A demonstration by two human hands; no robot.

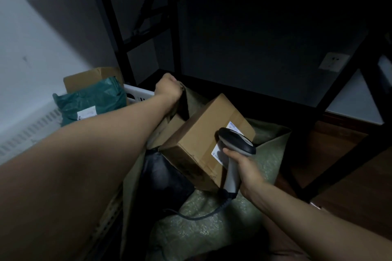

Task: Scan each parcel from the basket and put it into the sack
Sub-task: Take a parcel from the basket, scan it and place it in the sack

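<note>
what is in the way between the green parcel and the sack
The left hand grips the sack rim, its forearm lying between the green parcel and the opening; a cardboard box sits tilted in the sack's mouth.

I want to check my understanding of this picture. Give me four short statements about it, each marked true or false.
1. The dark green plastic mailer bag lies in the white slotted plastic basket. True.
2. The brown cardboard box lies in that basket. False: it sits in the pale green woven sack.
3. The right hand holds the grey handheld barcode scanner. True.
4. The left hand is open and empty. False: its fingers grip the sack's edge.
</note>
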